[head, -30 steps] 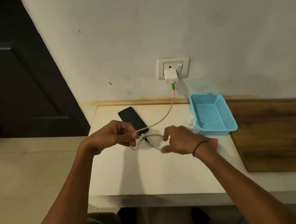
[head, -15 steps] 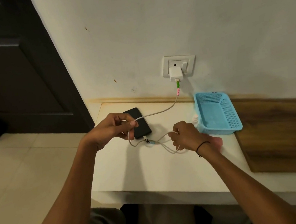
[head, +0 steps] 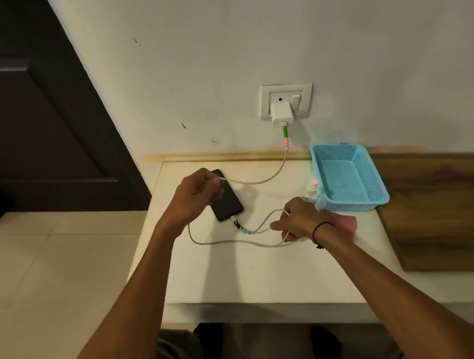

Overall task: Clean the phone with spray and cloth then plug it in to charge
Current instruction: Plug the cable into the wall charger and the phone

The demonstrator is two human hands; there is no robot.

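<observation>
The phone point(head: 226, 199) lay dark and face up on the white counter point(head: 260, 272), towards its far left corner, with the cable point(head: 263, 179) already seated in its near end, so the step in hand was judged to be the tidying of slack once charging had been set up. The upper run of the cable was pinched between the curled fingers of the left hand point(head: 198, 195), which was held over the far half of the phone; the lower loops were gripped by the right hand point(head: 297, 221), its fingers closed round them just near and to the right of the phone. For this to be done well, the slack was best gathered loosely and laid flat beside the phone, without a pull being put on the connector point(head: 240, 227) at the phone or on the white charger point(head: 281, 113) in the wall socket point(head: 287, 99); a sharp tug was judged likely to drag the phone across the counter or unseat the plug. Counted, there were one phone, one cable, one charger and one socket plate, two hands, one blue basket point(head: 350, 176) at the far right of the counter, one pink cloth point(head: 347, 223) partly hidden behind the right wrist, and what was taken for one small spray bottle point(head: 312, 186) just left of the basket, too hidden to be told with certainty
</observation>
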